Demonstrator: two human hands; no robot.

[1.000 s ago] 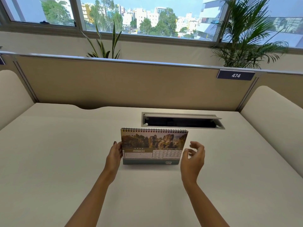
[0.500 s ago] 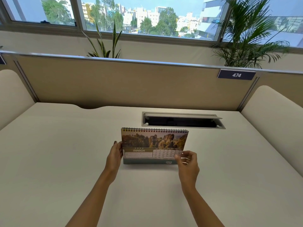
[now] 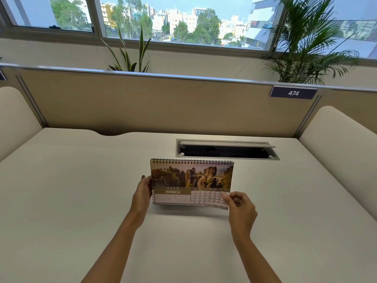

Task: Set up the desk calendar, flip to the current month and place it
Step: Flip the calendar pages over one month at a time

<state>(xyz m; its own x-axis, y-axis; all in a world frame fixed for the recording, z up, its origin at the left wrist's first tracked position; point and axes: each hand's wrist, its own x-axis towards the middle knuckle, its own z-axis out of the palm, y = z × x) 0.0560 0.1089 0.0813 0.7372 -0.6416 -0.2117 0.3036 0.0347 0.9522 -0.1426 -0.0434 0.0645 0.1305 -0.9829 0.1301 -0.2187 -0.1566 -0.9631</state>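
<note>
Head view, the only one supplied. The desk calendar [image 3: 191,183] stood upright on the desk [image 3: 81,201], near its middle and just in front of the open cable hatch [image 3: 226,150], spiral binding uppermost, the March page facing the wearer. The left hand [image 3: 141,194] lay flat against the calendar's left edge, steadying rather than clasping it. The right hand [image 3: 240,209] had thumb and forefinger closed on the lower right corner of the March page, which was lifted and curling away from the stand.

Risks, as judged: a pull made too fast or off-line could tear the sheet at the binding holes; two sheets could come up together and skip a month (the pinch thickness could not be read); and with only a flat palm bracing the left side, the lifting force could tip or slide the stand back toward the hatch opening.

The desk surface was pale, matt and bare apart from the calendar. A beige partition [image 3: 163,103] closed the far edge, carrying a plate marked 474 [image 3: 293,92]. Potted plants [image 3: 310,41] stood behind it beneath wide windows [image 3: 183,19] overlooking buildings and trees.
</note>
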